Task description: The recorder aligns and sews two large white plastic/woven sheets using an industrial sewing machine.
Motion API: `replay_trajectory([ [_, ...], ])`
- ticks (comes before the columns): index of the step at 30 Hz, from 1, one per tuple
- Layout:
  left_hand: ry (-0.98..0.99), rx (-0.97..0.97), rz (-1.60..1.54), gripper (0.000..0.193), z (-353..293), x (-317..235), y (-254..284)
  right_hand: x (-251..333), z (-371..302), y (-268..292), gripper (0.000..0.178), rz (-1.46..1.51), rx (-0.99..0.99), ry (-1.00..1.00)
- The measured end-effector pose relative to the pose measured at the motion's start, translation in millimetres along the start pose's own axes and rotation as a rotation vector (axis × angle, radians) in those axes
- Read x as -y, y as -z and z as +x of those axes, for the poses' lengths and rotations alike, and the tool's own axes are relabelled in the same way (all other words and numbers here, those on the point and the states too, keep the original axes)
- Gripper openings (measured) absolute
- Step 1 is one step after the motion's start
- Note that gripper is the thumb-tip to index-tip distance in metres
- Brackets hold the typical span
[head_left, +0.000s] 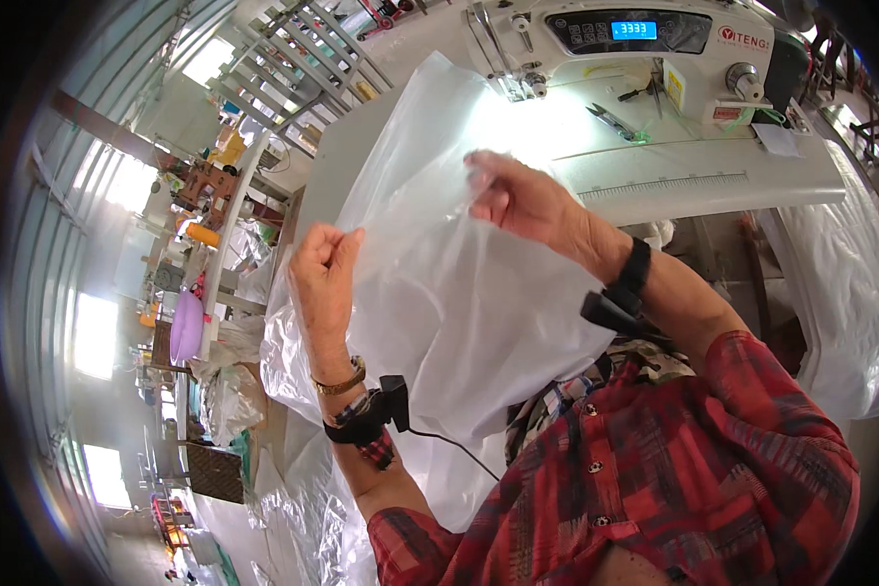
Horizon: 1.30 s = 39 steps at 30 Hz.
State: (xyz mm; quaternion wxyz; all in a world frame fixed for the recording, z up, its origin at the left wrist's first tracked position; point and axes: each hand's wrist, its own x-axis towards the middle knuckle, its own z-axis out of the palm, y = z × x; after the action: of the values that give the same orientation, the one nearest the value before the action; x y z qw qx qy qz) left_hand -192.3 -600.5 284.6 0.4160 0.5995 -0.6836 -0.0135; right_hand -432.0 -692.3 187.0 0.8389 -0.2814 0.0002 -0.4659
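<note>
A large translucent plastic sheet (439,332), possibly a bag, hangs from the sewing machine table down over my lap. My left hand (324,269) is closed on its left part, thumb pressed against the fingers. Over the sheet's upper right part, my right hand (525,200) is bent with its fingers curved and apart. Its fingertips are a little blurred, and I see no plastic caught between them. Just beyond that hand stands the sewing machine (635,59), its needle area (529,86) brightly lit. The sheet's upper end lies left of the needle area.
Thread snips (615,124) and a small dark tool (640,93) lie on the machine bed. A printed ruler (664,186) runs along its front edge. More plastic sheets (845,293) hang at the right. Cluttered shelving (220,234) stands left, with a metal rack (298,68) behind.
</note>
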Motion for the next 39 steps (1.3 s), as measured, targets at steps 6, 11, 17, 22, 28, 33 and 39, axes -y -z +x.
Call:
replay_trajectory([
  [6, 0.258, 0.255, -0.064, 0.027, -54, 64, -26, -29, -100, -6, 0.031, -0.407, 0.126, -0.467],
  [11, 0.092, 0.306, 0.383, 0.031, -86, 110, -57, -30, -142, -29, 0.031, -0.686, 0.390, -0.790],
  [17, 0.120, 0.155, 0.673, 0.018, -51, 159, -49, -38, -147, -33, 0.031, -0.723, 0.389, -0.983],
  [22, -0.433, 0.176, 0.748, 0.016, -28, 22, -61, -46, -156, -30, 0.035, -1.039, 0.525, -0.555],
  [28, -0.154, 0.643, -0.199, 0.047, -99, -64, -85, -59, -164, -46, 0.040, -1.576, 0.549, -0.368],
  [33, 0.043, 0.715, -0.274, 0.054, -117, -68, -91, -57, -169, -56, 0.040, -1.645, 0.545, -0.323],
  [39, 0.363, 0.552, -0.583, 0.026, -137, -56, -109, -43, -169, -65, 0.037, -1.691, 0.639, -0.360],
])
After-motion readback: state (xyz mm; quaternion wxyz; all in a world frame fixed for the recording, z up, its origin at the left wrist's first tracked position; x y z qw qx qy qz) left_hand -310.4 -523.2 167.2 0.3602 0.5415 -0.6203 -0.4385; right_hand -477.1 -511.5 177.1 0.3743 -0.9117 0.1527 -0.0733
